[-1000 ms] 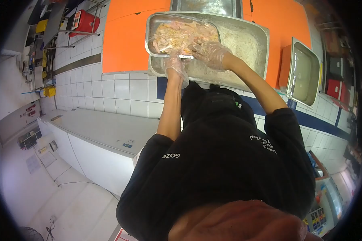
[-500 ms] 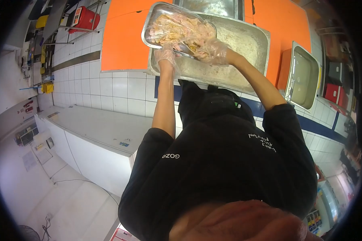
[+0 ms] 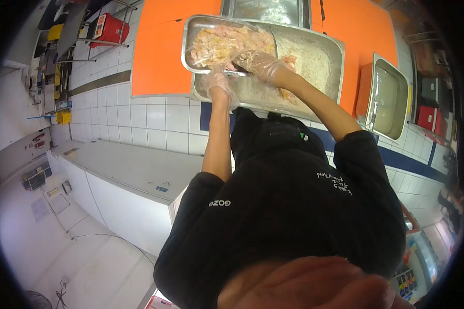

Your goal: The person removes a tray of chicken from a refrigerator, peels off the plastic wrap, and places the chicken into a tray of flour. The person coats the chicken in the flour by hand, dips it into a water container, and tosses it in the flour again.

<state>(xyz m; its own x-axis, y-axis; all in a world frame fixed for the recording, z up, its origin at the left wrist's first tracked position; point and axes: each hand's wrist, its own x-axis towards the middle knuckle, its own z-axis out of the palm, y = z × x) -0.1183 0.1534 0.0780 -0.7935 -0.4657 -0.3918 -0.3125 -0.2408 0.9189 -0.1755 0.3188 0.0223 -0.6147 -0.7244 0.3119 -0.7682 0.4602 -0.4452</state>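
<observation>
My left hand point(image 3: 219, 84), in a clear plastic glove, grips the near rim of a metal tray point(image 3: 187, 49). Raw meat pieces point(image 3: 219, 44), which look like chicken, fill much of this tray. It is held over the left part of a larger metal pan point(image 3: 341, 62) with white flour-like powder point(image 3: 314, 59) in it. My gloved right hand point(image 3: 260, 66) reaches over the tray's right side, its fingers stretched onto the meat; their tips are partly hidden. Some meat pieces point(image 3: 288, 63) lie on the powder just right of that hand.
Both containers are at an orange tabletop point(image 3: 157, 51). Beyond the pan stands another metal tray point(image 3: 265, 10). A deep metal container point(image 3: 389, 98) is at the right. To the left are a red bucket point(image 3: 110, 31) and a white chest-like unit point(image 3: 123, 170).
My right hand has moved left and let go of meat pieces, which now lie in the powdered pan. The held tray has come slightly lower in view, with my left hand still on its rim.
</observation>
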